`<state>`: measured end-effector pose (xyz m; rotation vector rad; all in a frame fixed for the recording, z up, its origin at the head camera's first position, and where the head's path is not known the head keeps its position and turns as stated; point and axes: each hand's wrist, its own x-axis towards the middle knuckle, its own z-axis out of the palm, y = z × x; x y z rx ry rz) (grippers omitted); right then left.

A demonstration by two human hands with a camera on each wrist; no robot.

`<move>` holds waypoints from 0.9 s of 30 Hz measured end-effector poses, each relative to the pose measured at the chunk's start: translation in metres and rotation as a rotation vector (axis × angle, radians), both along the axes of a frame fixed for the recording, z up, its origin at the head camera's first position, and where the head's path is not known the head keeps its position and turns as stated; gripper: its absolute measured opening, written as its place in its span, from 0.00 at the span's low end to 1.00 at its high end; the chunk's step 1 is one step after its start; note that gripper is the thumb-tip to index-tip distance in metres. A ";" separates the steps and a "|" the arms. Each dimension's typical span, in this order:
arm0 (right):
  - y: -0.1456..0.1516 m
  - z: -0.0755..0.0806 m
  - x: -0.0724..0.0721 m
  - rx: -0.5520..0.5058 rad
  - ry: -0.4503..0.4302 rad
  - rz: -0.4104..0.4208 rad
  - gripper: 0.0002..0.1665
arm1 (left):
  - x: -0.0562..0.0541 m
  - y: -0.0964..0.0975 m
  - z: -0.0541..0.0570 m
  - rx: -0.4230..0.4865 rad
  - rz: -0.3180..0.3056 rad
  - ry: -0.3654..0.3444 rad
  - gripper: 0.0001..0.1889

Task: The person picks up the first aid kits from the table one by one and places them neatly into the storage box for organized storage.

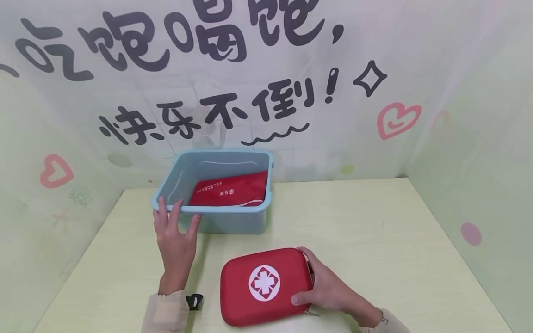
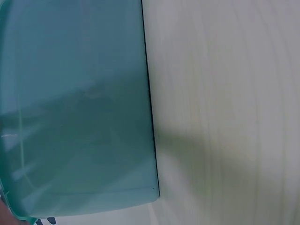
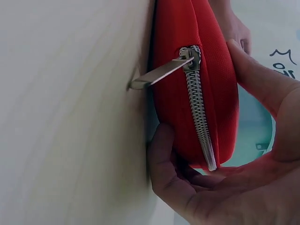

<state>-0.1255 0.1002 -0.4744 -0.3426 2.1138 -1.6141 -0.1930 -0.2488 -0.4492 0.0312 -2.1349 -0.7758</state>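
A red first-aid case [image 1: 237,291] with a white cross emblem lies on the table's near side. My right hand [image 1: 329,284] grips its right end, thumb on the top face and fingers curled round the lower edge. The right wrist view shows the case's metal zipper [image 3: 199,112] and dangling pull [image 3: 161,74]. Farther back stands a light-blue plastic bin [image 1: 225,222]. At the bin's front left corner, my left hand [image 1: 176,243] holds the rim, fingertips over it and thumb against the front wall. Inside the bin rests a flat red pouch [image 1: 233,187] with white print.
A pale wood-grain table [image 1: 354,231] carries the bin and case. Behind it hangs a white backdrop [image 1: 333,138] with black lettering and pink hearts, and similar panels stand at both sides.
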 end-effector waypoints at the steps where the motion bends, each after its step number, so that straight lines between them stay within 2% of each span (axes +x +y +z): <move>1: 0.000 0.000 0.000 -0.005 0.008 0.001 0.62 | 0.000 0.000 0.000 0.001 -0.002 0.002 0.29; 7: 0.004 0.000 0.001 -0.023 0.052 -0.001 0.58 | -0.001 0.000 -0.001 -0.006 -0.014 0.001 0.29; 14: 0.009 0.003 -0.005 -0.116 -0.009 -0.037 0.51 | 0.000 -0.001 0.000 -0.005 -0.008 0.012 0.29; 22: 0.019 0.011 -0.010 -0.139 0.009 -0.055 0.50 | 0.000 -0.002 -0.001 -0.007 -0.004 -0.005 0.29; 27: 0.032 0.020 -0.016 -0.201 -0.030 -0.038 0.49 | 0.000 -0.003 -0.001 -0.002 -0.008 -0.005 0.29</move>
